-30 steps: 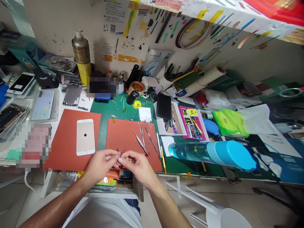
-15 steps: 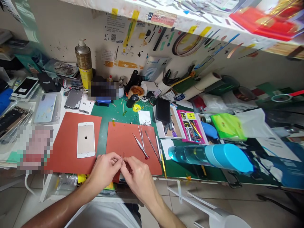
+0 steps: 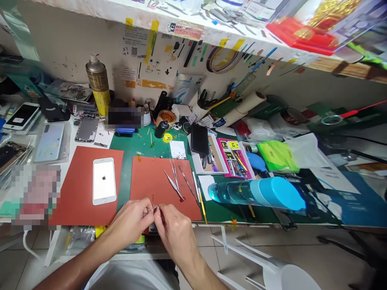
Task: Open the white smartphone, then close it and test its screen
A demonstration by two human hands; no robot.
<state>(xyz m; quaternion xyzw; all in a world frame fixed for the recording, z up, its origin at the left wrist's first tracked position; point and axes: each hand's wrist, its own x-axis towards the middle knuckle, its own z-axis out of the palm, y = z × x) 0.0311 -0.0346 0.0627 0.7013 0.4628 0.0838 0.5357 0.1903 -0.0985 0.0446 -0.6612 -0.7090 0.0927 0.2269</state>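
Note:
My left hand [image 3: 137,217] and my right hand [image 3: 175,223] meet fingertip to fingertip over the front edge of the right red mat [image 3: 148,177]. Both are closed in a pinch around something tiny, too small to name. Beyond them on that mat lie tweezers [image 3: 173,185], with a thin metal tool [image 3: 188,183] to their right. A gold-tipped pen-like tool [image 3: 202,207] rests along the mat's right edge. On the left red mat [image 3: 75,189] a white smartphone [image 3: 104,187] lies face up, its lit screen showing an apple logo.
A blue water bottle [image 3: 254,193] lies on its side at the right. Behind it stand a pink-edged tray [image 3: 249,171] of small tools and a white box [image 3: 223,167]. A spray can [image 3: 99,88] stands at the back left. The shelf [image 3: 115,16] overhangs the bench.
The camera view has shifted, so the bench appears further left. The phone's screen looks brighter. My hands keep their fingertips pinched together in the same place over the mat's edge.

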